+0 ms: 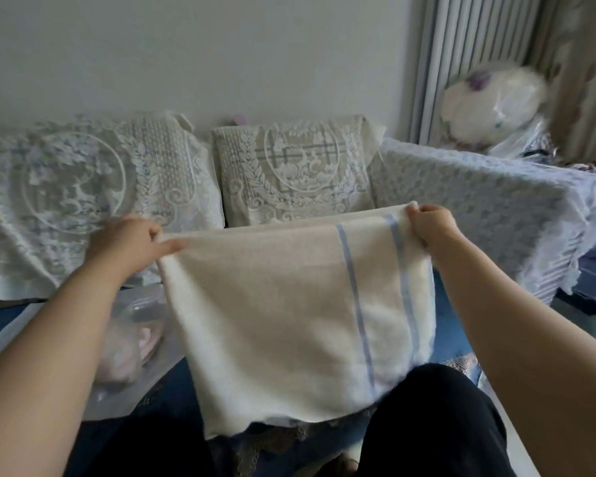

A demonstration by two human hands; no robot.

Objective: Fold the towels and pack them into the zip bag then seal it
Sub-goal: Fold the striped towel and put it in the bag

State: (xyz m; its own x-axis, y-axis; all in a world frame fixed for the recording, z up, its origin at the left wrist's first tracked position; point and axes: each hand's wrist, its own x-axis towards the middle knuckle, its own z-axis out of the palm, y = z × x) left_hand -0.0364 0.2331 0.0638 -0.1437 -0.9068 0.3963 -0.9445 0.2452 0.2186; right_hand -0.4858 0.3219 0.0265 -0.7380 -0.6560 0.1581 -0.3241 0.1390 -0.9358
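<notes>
Towel (289,304) outstretched between left hand (124,246) and right hand (430,225), each grip pinching a top corner

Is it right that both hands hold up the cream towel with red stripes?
Not quite. In the head view the left hand and right hand do hold up the cream towel, but its stripes are blue, not red.

The left forearm (49,339) hides part of the zip bag (135,339).
</notes>
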